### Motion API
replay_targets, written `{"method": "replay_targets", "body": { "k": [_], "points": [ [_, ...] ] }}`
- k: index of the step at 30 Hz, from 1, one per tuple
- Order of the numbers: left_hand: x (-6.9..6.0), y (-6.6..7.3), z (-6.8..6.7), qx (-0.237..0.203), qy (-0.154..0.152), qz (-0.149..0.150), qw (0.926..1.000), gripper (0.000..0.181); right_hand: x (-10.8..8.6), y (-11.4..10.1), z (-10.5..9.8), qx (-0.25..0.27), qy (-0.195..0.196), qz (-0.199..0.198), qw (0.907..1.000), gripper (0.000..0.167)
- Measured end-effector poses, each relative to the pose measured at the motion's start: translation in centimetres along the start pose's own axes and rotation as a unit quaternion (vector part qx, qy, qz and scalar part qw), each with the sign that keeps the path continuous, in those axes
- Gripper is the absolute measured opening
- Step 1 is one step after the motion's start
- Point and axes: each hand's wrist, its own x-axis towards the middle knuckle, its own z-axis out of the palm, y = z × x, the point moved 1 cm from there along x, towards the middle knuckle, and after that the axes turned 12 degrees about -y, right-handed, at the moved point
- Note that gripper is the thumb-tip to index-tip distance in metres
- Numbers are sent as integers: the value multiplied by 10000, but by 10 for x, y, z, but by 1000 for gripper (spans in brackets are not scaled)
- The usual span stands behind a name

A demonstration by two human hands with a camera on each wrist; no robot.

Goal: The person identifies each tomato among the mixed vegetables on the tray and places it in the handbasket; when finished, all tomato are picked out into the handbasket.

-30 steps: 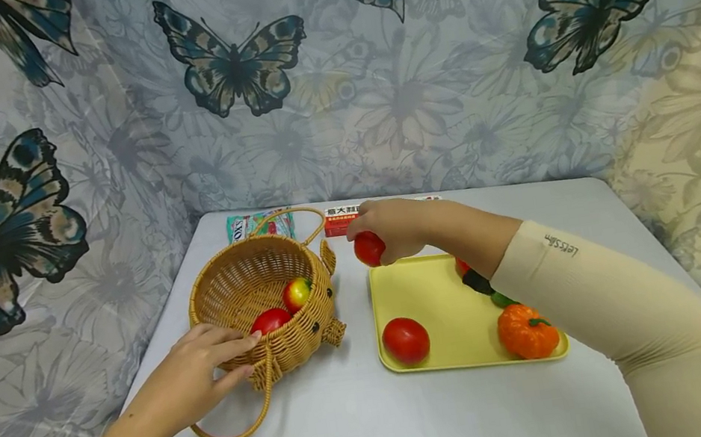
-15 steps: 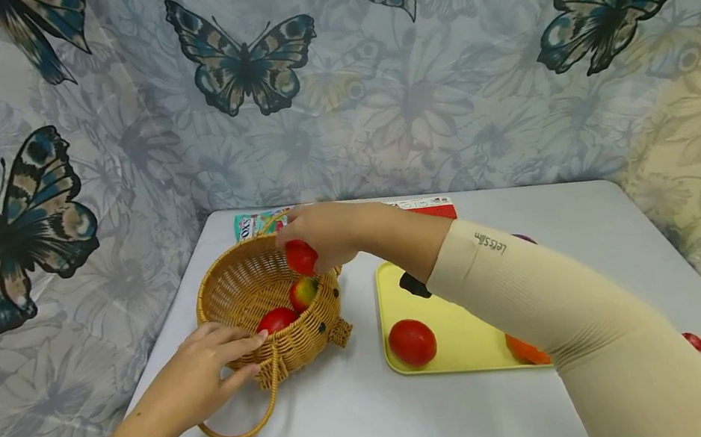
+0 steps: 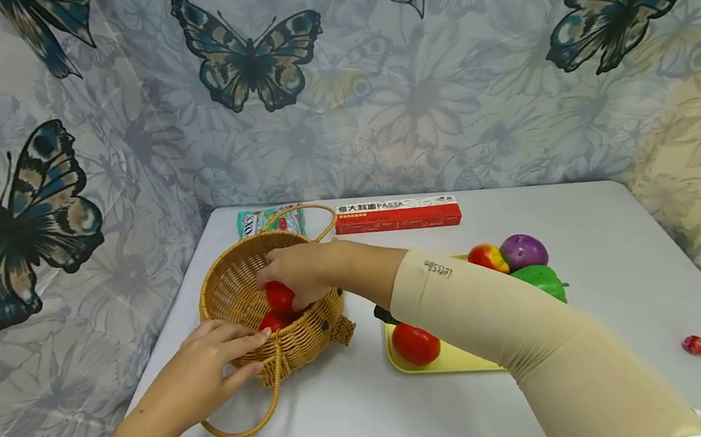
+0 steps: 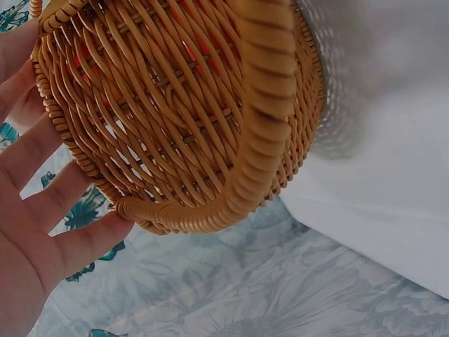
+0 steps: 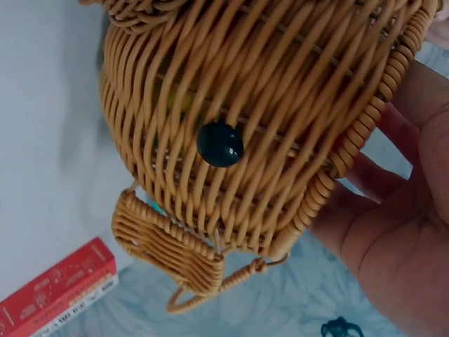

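A wicker basket (image 3: pixel 305 346) with ears and dark button eyes stands at the left of the table, its opening tilted toward me. My left hand (image 3: pixel 209 364) rests on its near rim with fingers fairly straight and spread, as the left wrist view also shows. Inside the opening, my right hand (image 3: pixel 297 272) holds a red round fruit (image 3: pixel 280 295) between its fingers. Another red fruit (image 3: pixel 273 321) lies just below it in the basket. The right wrist view shows the right hand (image 5: pixel 400 217) reaching over the rim, with the fingertips mostly hidden behind the weave.
A yellow tray (image 3: pixel 456 361), partly covered by the right arm, bears a red tomato-like fruit (image 3: pixel 416 344), a red-yellow fruit (image 3: pixel 487 258), a purple one (image 3: pixel 524 251) and a green pepper (image 3: pixel 540 281). Behind are a pasta box (image 3: pixel 398 216) and a packet (image 3: pixel 249 223). A lollipop (image 3: pixel 696 346) lies right.
My right hand has carried the red round fruit leftward from above the tray, then down into the basket. My left hand has stayed on the basket rim.
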Motion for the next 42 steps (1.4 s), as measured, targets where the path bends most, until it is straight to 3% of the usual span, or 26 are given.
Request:
{"method": "replay_targets", "body": {
  "k": [10, 18, 23, 31, 42],
  "points": [
    [3, 5, 0, -28, 15, 74, 10000, 44, -4, 8, 7, 42, 64, -70, 9999, 62],
    [3, 3, -3, -134, -123, 13, 9998, 41, -34, 18, -4, 369, 222, -155, 9990, 63],
    [4, 2, -3, -161, -203, -19, 9997, 40, -57, 24, -1, 513, 288, -39, 9983, 65],
    [2, 1, -4, -162, -222, -21, 9996, 41, -90, 32, 23, 406, 387, -35, 9984, 67],
    [-1, 0, -2, -142, -232, -58, 9996, 41, -120, 44, 69, 869, -23, 303, 9958, 66]
  ]
}}
